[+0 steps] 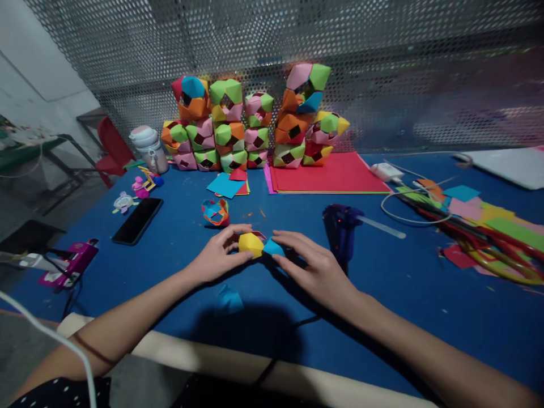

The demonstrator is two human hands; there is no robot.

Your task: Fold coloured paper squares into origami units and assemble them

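Between my hands, just above the blue table, is a folded paper piece with a yellow face and a reddish edge behind it. My left hand is closed round its left side, thumb in front and fingers behind. My right hand pinches a folded blue paper piece that meets the yellow one; whether the two are joined I cannot tell. Nearer me lies another blue folded paper, partly in shadow. Just beyond my left hand sits a small multicoloured paper ring-like form.
A blue glue gun with its glue stick stands right of my hands. Stacked folded-paper balls line the back beside red paper sheets. A phone and bottle are left; paper strips, scissors-like handles and a cable lie right.
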